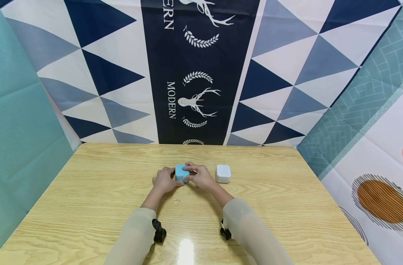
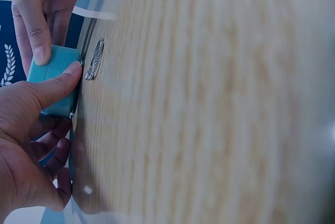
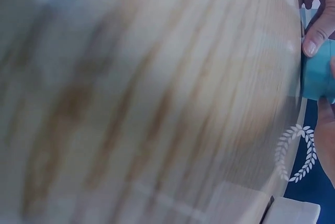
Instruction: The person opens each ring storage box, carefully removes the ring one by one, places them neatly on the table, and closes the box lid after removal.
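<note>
A small light-blue ring box (image 1: 180,170) with rounded edges sits on the table, its lid down on its base. From the left my left hand (image 1: 163,180) holds the lower part, thumb along the near side and fingers behind. My right hand (image 1: 202,177) comes in from the right and pinches the upper part between thumb and fingers. A thin seam runs around the box (image 2: 64,55) in the left wrist view. Nearer to me lies a ring (image 1: 177,202), whose band shows small stones in the left wrist view.
A white box (image 1: 223,173) of similar size stands to the right of my right hand. The wooden table (image 1: 99,184) meets a patterned cloth wall (image 1: 195,73) at the back. Each forearm wears a black wrist camera (image 1: 159,232).
</note>
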A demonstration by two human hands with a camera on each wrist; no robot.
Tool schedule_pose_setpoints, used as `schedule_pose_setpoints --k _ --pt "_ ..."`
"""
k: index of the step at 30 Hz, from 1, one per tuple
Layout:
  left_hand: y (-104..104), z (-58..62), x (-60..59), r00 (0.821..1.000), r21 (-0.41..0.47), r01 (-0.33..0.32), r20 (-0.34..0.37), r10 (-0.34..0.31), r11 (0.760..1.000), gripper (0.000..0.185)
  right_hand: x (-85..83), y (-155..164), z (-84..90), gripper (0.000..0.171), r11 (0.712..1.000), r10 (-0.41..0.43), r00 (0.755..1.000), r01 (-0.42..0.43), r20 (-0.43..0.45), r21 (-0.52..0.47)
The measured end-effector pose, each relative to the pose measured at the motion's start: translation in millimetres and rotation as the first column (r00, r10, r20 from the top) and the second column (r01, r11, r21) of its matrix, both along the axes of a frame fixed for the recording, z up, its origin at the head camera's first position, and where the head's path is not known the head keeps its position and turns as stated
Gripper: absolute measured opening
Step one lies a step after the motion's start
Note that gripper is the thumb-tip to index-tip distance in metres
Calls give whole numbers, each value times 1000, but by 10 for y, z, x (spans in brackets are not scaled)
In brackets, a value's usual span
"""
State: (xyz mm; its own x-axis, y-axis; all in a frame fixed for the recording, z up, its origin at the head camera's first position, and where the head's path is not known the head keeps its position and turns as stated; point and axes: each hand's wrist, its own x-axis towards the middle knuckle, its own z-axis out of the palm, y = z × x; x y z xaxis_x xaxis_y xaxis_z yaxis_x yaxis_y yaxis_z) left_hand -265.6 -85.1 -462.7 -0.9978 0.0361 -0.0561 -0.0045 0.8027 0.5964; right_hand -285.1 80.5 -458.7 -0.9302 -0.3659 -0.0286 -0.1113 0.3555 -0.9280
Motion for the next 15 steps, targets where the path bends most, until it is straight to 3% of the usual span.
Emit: schedule_pose_setpoints --k 15 --pt "19 18 17 1000 2 -16 2 16 1000 72 26 1 13 54 999 -10 999 11 39 -36"
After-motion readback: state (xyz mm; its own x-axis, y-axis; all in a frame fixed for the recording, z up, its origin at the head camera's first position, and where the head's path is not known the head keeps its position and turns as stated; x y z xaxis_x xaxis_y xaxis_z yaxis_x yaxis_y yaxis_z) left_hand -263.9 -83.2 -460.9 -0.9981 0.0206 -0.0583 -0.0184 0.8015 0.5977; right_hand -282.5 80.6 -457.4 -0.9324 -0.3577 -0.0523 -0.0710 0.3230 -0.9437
